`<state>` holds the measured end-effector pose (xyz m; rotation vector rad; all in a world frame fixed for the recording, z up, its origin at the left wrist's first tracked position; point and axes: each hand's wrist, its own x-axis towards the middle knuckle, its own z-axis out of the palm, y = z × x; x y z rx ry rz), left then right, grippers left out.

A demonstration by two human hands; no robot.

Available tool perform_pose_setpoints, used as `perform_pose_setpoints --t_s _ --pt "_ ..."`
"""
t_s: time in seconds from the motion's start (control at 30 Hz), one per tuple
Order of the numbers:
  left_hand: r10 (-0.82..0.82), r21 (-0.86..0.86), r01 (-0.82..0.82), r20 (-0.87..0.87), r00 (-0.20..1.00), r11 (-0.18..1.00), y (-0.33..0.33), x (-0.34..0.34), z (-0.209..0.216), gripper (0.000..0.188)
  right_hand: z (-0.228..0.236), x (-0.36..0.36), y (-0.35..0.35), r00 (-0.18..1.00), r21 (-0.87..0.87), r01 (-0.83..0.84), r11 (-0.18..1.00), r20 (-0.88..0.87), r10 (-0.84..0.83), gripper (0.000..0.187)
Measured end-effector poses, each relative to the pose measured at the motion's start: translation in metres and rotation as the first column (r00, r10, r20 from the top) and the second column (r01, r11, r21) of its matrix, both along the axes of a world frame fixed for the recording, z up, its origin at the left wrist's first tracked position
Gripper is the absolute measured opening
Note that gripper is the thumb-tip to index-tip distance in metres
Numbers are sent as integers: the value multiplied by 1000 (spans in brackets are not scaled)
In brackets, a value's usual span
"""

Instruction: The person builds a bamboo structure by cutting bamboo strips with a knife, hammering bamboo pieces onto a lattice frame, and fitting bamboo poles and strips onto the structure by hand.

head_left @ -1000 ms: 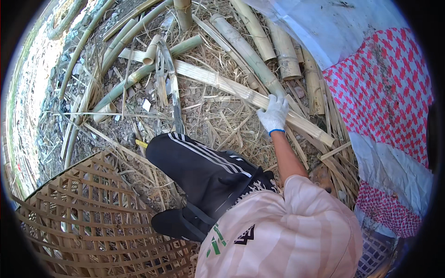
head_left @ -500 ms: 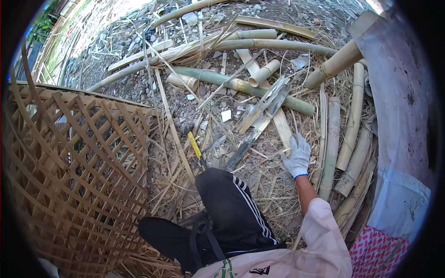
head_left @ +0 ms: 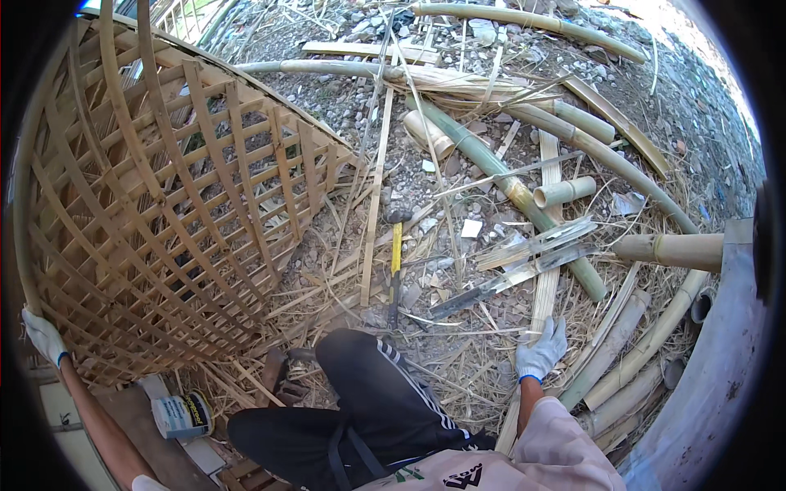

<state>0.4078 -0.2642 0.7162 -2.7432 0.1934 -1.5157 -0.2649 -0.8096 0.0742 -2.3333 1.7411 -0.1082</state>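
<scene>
My left hand (head_left: 44,337), in a white knit glove with a blue cuff, is at the far left, closed on the lower corner of a woven bamboo lattice panel (head_left: 176,196). The panel leans up across the left side. My right hand (head_left: 542,352), gloved the same way, lies on a pale flat bamboo strip (head_left: 546,296) with its fingers stretched out. This strip runs away from me beneath a green bamboo pole (head_left: 499,173) and some split, greyish bamboo pieces (head_left: 524,274). Between my hands, a hammer (head_left: 396,262) with a yellow and black handle lies on the ground.
Cut bamboo lengths (head_left: 626,360) are stacked at the right beside a pale sheet (head_left: 696,393). A short bamboo tube (head_left: 565,191) and a long curved pole (head_left: 606,157) lie further off. A labelled bucket (head_left: 182,415) stands at lower left. Rubble and bamboo shavings cover the ground.
The view has swung left, so the scene sits further right in it. My left hand has come into view at the panel's corner. My right hand remains on the flat strip.
</scene>
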Motion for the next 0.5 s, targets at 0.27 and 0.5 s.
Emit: perform_pose_setpoints --t_s 0.27,0.5 --pt "22 82 -20 -30 999 996 13 13 10 71 8 4 3 999 20 -26 999 -26 27 77" --pt "23 195 -18 -25 999 981 2 17 -14 67 3 -1 5 995 -15 7 1000 -100 -9 74"
